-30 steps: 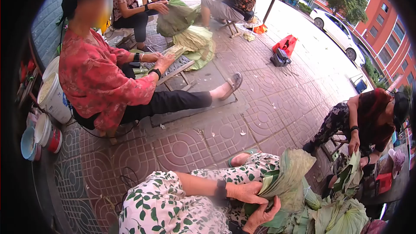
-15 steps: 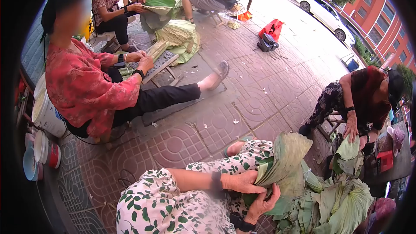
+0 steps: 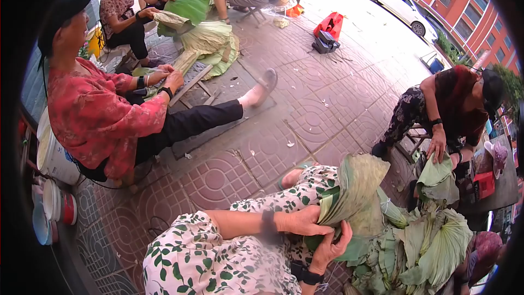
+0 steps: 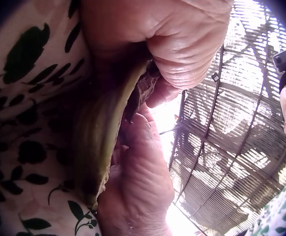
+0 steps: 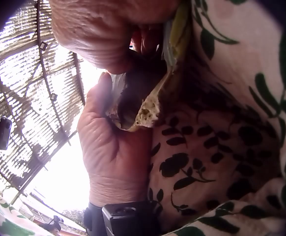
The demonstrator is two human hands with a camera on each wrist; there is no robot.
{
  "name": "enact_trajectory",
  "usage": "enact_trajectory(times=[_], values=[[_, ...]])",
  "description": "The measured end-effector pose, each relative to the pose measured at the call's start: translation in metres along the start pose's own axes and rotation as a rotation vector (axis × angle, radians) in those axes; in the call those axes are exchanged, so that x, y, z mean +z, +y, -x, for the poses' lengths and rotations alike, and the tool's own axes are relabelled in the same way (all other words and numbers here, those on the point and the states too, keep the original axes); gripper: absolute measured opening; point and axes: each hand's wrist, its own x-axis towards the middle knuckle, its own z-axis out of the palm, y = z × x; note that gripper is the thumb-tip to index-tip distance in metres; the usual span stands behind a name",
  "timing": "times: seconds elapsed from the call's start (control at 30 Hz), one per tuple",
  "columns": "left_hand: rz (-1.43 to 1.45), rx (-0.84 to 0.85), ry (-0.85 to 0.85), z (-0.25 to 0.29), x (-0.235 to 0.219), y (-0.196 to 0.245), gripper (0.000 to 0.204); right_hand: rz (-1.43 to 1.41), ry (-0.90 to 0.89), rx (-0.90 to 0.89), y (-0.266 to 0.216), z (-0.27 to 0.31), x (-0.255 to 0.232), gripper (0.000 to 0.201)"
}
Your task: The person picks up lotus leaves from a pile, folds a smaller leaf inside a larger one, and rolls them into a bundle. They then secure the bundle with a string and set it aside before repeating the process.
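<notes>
A thick sheaf of folded, greenish-brown dried leaves (image 3: pixel 360 183), like lotus leaves, stands over the wearer's leaf-print trousers in the head view. My left hand (image 3: pixel 300 221) grips its lower left edge. Close by, my right hand (image 3: pixel 330 247) holds the bottom edge between thumb and fingers. In the left wrist view a curved yellow-green leaf edge (image 4: pixel 108 132) runs between both hands. A pale, pitted end (image 5: pixel 148 113) shows below the fingers in the right wrist view. The fingers behind the leaves are partly hidden.
A heap of leaves (image 3: pixel 436 246) and a rolled green bundle (image 3: pixel 392 210) lie right of the sheaf. A person in red (image 3: pixel 103 114) sits left, another (image 3: pixel 453 109) right, both handling leaves. Buckets (image 3: pixel 57 158) stand far left; a red bag (image 3: pixel 329 27) sits on the paving.
The head view has shifted, carrying the background left and up. Both my hands stay on the sheaf. At the back a person has spread out a green leaf; the person at right has lowered theirs.
</notes>
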Motion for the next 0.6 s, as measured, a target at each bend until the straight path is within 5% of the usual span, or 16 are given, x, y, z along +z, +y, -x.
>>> enact_trajectory(times=[0.6], values=[[-0.041,0.008,-0.002,-0.0002,-0.0005,-0.0024,0.051,0.035,0.005,-0.021,0.0026,0.0004,-0.0003,0.034]])
